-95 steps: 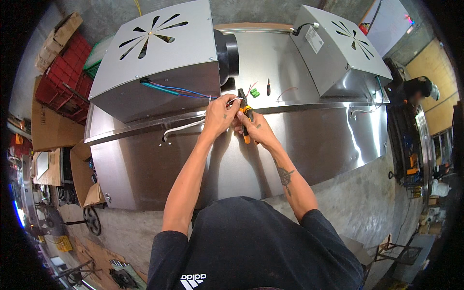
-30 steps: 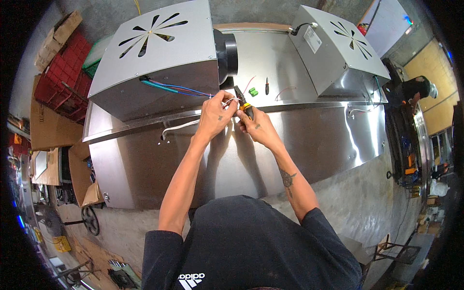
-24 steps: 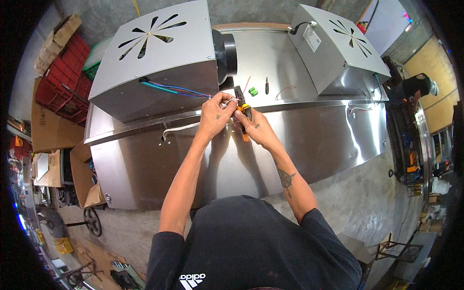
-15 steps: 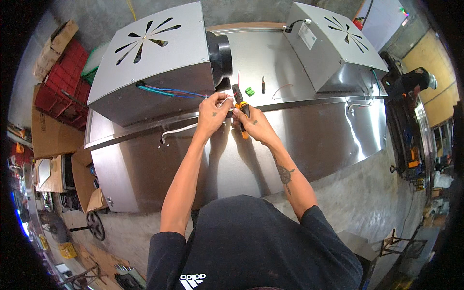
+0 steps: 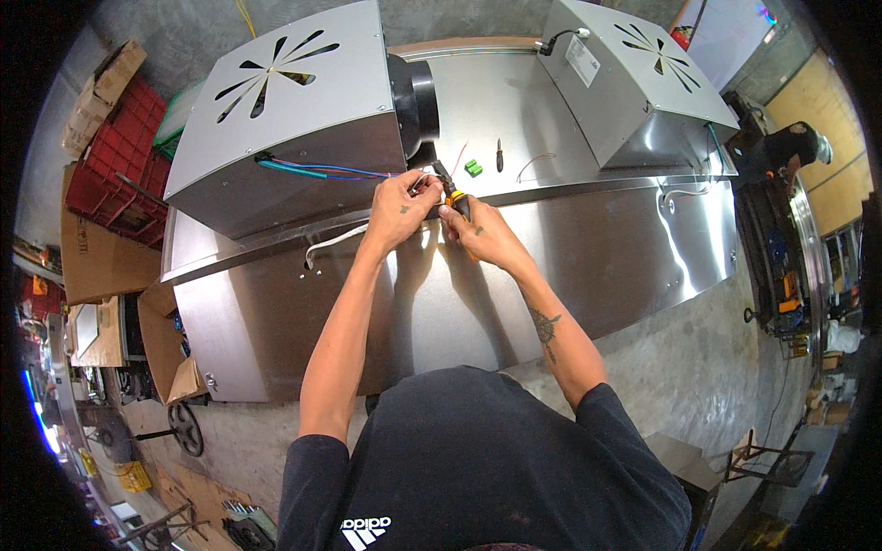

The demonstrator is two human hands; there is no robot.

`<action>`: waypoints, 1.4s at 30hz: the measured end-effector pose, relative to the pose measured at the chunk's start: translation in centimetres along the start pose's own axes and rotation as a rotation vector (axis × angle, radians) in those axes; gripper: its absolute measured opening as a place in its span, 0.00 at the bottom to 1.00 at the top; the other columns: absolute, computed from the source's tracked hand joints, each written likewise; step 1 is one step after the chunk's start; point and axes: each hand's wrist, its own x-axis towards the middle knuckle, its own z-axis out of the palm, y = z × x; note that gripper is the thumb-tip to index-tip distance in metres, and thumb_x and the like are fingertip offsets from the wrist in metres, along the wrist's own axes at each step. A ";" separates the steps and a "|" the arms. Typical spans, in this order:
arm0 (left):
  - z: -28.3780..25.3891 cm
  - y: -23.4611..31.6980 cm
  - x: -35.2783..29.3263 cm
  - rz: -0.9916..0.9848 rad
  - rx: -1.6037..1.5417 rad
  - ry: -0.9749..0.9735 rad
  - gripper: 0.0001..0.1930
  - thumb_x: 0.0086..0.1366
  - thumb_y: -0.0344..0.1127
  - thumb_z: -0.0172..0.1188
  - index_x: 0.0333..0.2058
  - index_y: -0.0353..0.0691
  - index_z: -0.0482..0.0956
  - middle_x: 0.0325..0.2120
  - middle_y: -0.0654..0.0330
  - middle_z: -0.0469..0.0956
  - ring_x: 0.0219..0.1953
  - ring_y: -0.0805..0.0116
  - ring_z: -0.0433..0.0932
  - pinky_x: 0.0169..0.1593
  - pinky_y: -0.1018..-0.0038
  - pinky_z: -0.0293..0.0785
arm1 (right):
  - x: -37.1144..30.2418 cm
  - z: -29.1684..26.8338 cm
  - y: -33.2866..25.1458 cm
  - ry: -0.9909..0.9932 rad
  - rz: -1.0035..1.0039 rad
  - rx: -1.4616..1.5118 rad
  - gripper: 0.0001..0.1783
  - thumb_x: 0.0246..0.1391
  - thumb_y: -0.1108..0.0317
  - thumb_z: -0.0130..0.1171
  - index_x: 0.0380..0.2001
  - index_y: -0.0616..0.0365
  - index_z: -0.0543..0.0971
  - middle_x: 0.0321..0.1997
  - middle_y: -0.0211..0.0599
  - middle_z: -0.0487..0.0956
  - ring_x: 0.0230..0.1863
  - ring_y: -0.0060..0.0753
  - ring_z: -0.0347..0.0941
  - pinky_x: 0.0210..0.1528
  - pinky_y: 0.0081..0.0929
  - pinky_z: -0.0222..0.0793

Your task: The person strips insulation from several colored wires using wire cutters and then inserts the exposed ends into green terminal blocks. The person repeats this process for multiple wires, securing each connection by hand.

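Note:
My right hand [image 5: 484,235] grips black-and-orange pliers [image 5: 457,196], their jaws up against the fingertips of my left hand. Closed in a pinch, my left hand [image 5: 397,211] holds the end of a white cable [image 5: 338,241] that comes out of a hole in the metal panel. Blue and teal wires [image 5: 317,172] run from the left grey box toward that same hand. Fingers cover the exact spot where jaws and wire meet. Just right of the pliers lie green terminal blocks [image 5: 473,168] and a small dark screwdriver [image 5: 500,158].
A large grey vented box [image 5: 285,101] with a black round duct [image 5: 416,101] stands left. Another grey box [image 5: 634,92] stands right. Both rest on the shiny metal surface [image 5: 478,101]. Thin loose wire [image 5: 536,163] lies between them. Red crates [image 5: 119,170] are stacked far left.
The pliers have tilted, their jaws moving left toward my left hand's fingertips. Their lower orange handle is now mostly hidden by my right hand. A thin red wire beside them leans further right.

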 end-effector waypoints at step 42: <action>0.0 1.2 -1.0 -0.064 -0.104 0.047 0.28 0.71 0.53 0.73 0.24 0.38 0.72 0.20 0.72 0.67 0.26 0.79 0.61 0.30 0.74 0.61 | 2.4 -5.6 1.1 0.061 0.143 0.948 0.30 0.76 0.50 0.57 0.55 0.75 0.73 0.53 0.68 0.83 0.53 0.57 0.86 0.52 0.50 0.90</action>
